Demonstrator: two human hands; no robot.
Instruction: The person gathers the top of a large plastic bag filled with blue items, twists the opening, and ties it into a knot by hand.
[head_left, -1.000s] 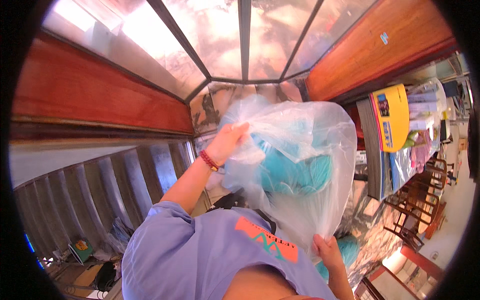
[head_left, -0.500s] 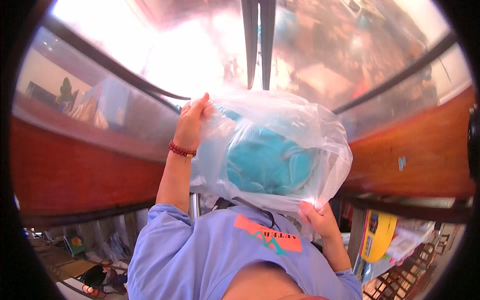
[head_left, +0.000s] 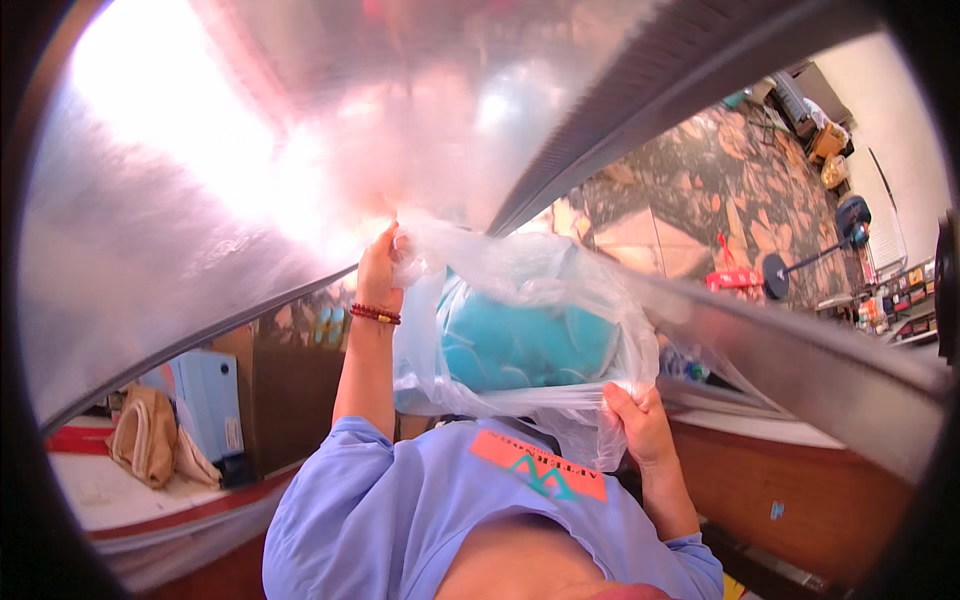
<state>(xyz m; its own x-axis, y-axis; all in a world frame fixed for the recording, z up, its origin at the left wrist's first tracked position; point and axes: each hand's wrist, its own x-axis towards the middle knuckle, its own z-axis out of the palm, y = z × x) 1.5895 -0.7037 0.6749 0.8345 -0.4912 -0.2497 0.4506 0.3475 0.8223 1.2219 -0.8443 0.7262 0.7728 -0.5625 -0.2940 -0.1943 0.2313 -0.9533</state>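
Observation:
A clear plastic bag [head_left: 480, 250] is stretched between my two hands in front of my chest. Inside it lies a smooth teal bundle [head_left: 530, 345]; what kind of thing it is, I cannot make out through the film. My left hand [head_left: 380, 268], with red beads at the wrist, is closed on the bag's far left corner. At the near right corner, my right hand [head_left: 642, 425] pinches the gathered film between thumb and fingers. Both hands hold the bag beside a hanging see-through curtain panel [head_left: 400, 110], which comes close to the left fingertips.
Another curtain panel's dark ribbed edge [head_left: 640, 110] slants across the upper right. Beyond it is a patterned stone floor [head_left: 690, 180] with a red item [head_left: 735, 278] and a dark-based stand [head_left: 778, 275]. At left, a blue box [head_left: 208, 395] and brown cloth [head_left: 145, 430] rest on a counter.
The curtain's edges have parted and swung aside, showing the floor beyond. My body has moved forward into the gap. Both hands keep their hold on the bag.

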